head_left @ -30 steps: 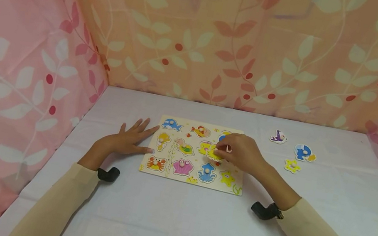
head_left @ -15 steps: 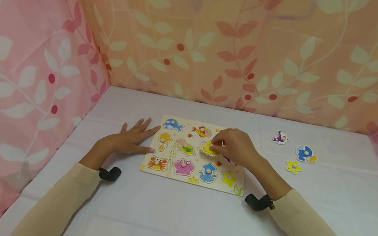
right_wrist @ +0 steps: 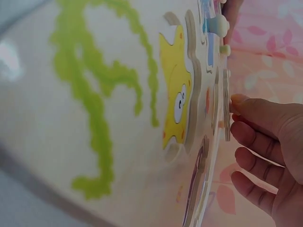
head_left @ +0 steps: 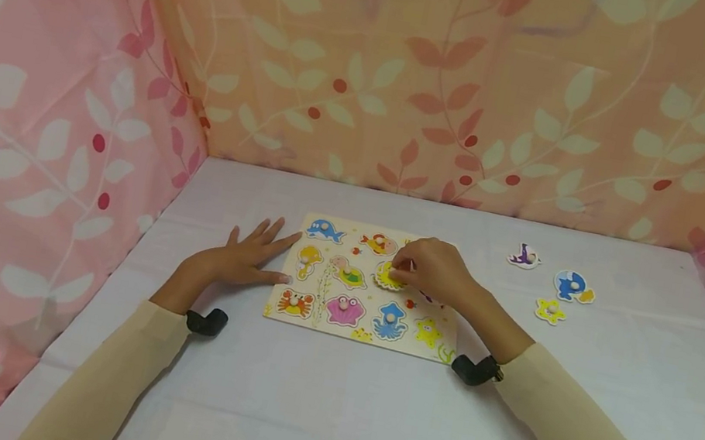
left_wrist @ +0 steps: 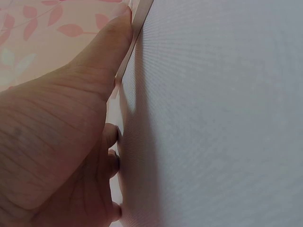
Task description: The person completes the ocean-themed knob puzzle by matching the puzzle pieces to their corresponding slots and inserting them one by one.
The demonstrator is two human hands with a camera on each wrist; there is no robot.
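Observation:
A wooden knob puzzle board (head_left: 333,329) with sea animals lies flat on the table. My left hand (head_left: 239,259) rests at its left side, fingers spread; in the left wrist view the thumb (left_wrist: 111,38) reaches the board's edge. Over the board's right half, my right hand (head_left: 436,270) pinches a yellow puzzle piece (head_left: 387,278) near its knob. The right wrist view shows this piece (right_wrist: 227,113) edge-on, close over the board face, held between thumb and fingers. The right hand hides the board's upper right part. A yellow starfish recess (right_wrist: 173,94) holds no piece.
Three loose pieces lie on the white cloth to the right: a purple one (head_left: 525,257), a blue one (head_left: 573,286) and a yellow star (head_left: 550,311). Knobbed pieces such as the crab (head_left: 295,303) and blue squid (head_left: 390,321) sit in the board. Patterned curtains enclose the table.
My right hand has moved slightly left with the yellow piece, bringing it over the octopus picture in the middle row. The left hand keeps its place at the board.

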